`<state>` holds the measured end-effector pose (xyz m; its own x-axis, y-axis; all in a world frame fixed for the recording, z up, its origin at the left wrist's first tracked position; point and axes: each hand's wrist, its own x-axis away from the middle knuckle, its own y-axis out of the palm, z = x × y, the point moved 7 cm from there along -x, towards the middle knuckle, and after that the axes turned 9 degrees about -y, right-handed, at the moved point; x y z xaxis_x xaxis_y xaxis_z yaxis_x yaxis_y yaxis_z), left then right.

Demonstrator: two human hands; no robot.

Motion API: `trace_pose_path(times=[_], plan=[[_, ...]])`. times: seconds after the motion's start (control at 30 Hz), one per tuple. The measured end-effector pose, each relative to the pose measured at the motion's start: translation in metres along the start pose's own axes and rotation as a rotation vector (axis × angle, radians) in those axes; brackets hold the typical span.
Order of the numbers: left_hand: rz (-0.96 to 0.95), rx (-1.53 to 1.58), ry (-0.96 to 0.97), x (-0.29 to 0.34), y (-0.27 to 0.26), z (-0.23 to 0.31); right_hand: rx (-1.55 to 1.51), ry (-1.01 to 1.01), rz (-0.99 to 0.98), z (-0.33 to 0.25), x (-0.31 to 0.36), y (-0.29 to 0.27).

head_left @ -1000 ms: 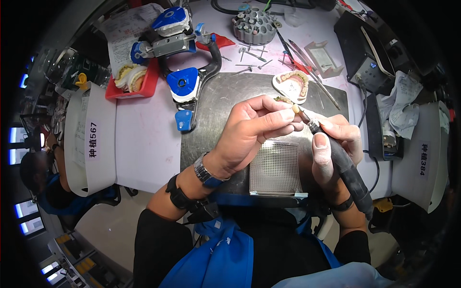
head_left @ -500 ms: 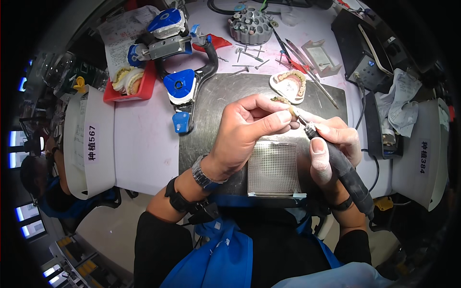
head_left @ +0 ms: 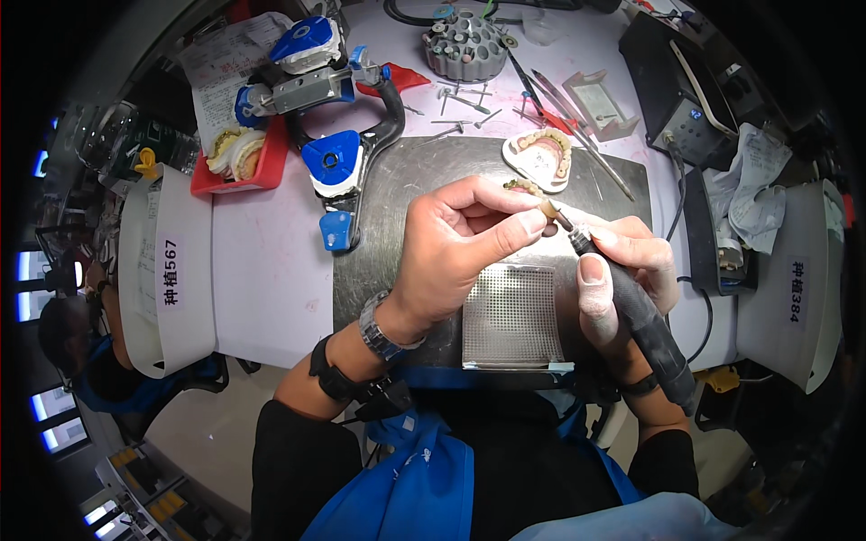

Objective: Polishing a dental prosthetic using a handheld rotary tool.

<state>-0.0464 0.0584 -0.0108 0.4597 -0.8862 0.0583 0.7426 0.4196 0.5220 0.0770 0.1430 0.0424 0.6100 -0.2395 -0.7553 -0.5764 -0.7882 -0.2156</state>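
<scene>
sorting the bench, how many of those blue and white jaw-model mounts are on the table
2: one articulator lies near the paper at the top left, and the second articulator sits below it at the dark mat's left edge. Others may be hidden outside the view.

Two hands [head_left: 460, 248], one handpiece [head_left: 631, 307]

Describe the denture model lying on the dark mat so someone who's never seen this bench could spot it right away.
Start at the dark grey work mat in the middle of the white bench. Near its far right corner, just beyond the left hand, lies the denture model: a pale horseshoe-shaped plate with a pinkish arch of teeth, the only such piece lying loose on the mat.
</scene>
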Motion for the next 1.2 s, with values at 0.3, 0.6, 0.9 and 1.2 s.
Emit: trace_pose_path(times=[0.3, 0.6, 0.9, 1.2], plan=[[0.017, -0.106, 0.017, 0.0, 0.0, 0.004, 0.037, 0.024, 0.059, 0.003, 0.002, -0.001], [-0.017, 0.091, -0.155, -0.001, -0.002, -0.006, 0.114, -0.112, 0.034, -0.001, 0.002, 0.003], [-0.021, 0.08, -0.134, -0.001, -0.006, -0.006, -0.025, -0.135, 0.026, 0.004, 0.0, 0.01], [-0.014, 0.015, -0.06, 0.0, -0.004, -0.002, 0.037, -0.08, 0.061, -0.002, 0.001, 0.01]])
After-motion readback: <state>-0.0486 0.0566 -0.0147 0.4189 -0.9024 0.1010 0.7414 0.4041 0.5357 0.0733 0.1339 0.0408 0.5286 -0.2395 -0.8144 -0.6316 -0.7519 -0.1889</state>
